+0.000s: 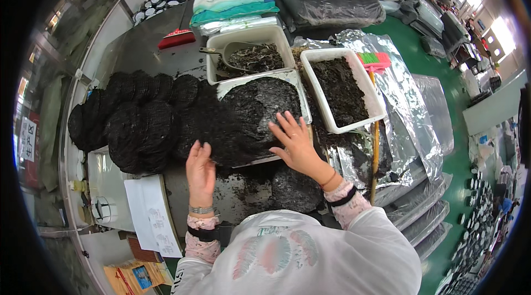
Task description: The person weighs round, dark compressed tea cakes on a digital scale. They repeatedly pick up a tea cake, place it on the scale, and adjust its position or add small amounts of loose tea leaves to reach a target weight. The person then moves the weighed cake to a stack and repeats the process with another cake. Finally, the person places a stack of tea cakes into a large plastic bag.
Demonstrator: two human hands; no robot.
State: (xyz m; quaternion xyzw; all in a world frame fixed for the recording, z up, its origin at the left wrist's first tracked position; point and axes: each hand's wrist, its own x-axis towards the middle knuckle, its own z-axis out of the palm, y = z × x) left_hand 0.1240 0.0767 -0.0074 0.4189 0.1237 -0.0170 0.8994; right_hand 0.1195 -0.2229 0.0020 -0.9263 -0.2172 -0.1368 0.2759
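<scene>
My right hand [294,141], fingers spread, lies at the lower right edge of a round, flat dark mass [265,104] that looks fibrous or like seaweed. The mass rests on a white tray [306,108]. My left hand [201,168] is raised, palm turned inward, beside a loose black fibrous sheet [220,129] that spreads left from the tray. I cannot tell whether its fingertips touch the sheet. Left of it stand rows of stacked dark round bundles [141,137].
Behind the tray is a white bin [286,41] of dark scraps with a scoop [228,56]. Right of it are another white bin [309,75], a broom [375,149] and foil sheeting [415,112]. Papers [145,208] lie at lower left; a red brush [177,39] is at the back.
</scene>
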